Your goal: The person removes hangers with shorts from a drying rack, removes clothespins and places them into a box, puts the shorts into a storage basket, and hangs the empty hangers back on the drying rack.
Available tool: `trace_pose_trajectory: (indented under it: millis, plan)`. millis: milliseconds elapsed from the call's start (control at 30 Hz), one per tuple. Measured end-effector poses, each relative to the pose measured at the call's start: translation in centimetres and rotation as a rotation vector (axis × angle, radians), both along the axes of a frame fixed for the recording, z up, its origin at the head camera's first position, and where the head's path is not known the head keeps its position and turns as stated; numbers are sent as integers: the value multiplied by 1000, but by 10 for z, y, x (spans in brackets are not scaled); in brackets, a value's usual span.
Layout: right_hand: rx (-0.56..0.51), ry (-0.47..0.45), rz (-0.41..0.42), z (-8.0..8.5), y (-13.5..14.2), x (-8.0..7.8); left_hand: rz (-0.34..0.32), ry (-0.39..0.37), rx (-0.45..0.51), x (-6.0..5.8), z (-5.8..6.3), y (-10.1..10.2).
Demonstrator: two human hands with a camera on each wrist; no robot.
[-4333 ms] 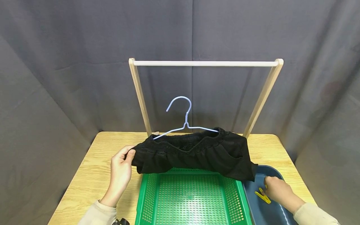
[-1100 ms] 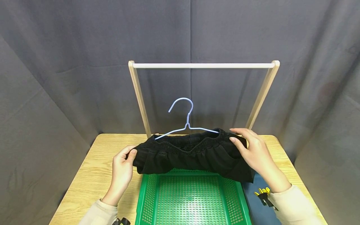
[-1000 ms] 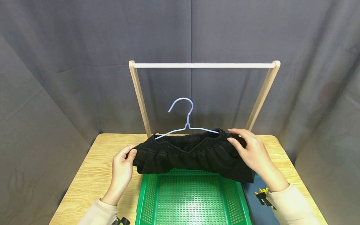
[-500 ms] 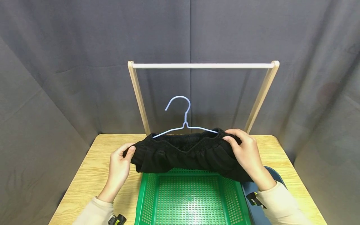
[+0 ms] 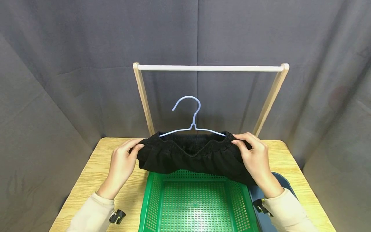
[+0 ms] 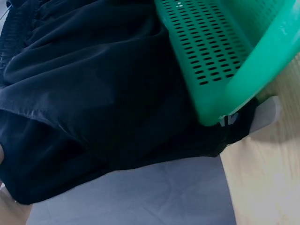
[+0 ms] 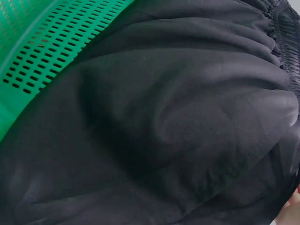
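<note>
A pair of black shorts [image 5: 185, 158] with a gathered elastic waistband is spread between both hands above the green basket. The arms of a pale blue hanger [image 5: 193, 124] run into the waistband, and its hook stands up bare. My left hand [image 5: 123, 162] pinches the left end of the shorts between thumb and fingers. At the other end, the right hand [image 5: 255, 161] pinches the waistband beside the hanger's arm tip. Dark cloth of the shorts [image 6: 103, 93] fills much of the left wrist view, and the shorts [image 7: 164, 117] fill most of the right wrist view.
A wooden rack with a white rail [image 5: 210, 68] stands behind the hanger. Below the shorts lies a perforated green basket [image 5: 145, 203]. A blue tray [image 5: 285, 183] sits to its right, partly hidden by my right arm. Grey curtains [image 5: 72, 80] surround the wooden table [image 5: 95, 167].
My right hand has left the blue tray with yellow clothespins and taken hold of the waistband's right end. Lately the left hand, shorts and hanger have risen slightly.
</note>
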State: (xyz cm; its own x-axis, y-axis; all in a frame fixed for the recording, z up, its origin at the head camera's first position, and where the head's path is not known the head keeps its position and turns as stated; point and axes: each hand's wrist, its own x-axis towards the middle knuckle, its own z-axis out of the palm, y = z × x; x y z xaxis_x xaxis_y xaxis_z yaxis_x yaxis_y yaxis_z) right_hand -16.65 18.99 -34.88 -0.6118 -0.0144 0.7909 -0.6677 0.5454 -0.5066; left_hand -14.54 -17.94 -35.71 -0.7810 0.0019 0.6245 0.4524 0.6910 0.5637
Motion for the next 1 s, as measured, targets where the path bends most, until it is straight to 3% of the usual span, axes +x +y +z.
trace_pose_trajectory:
  millis: [167, 467, 733, 1000]
  plan:
    - [-6, -8, -2, 2, -2, 0, 0, 53, -53, -7, 6, 9]
    - [17, -23, 4, 0, -10, 0, -14, 29, -73, -10, 16, 36]
    - [26, -20, -2, -3, -13, 0, -19, 58, -79, -12, 21, 51]
    - [143, -72, 0, 0, -10, 2, -5, 96, -75, -12, 23, 53]
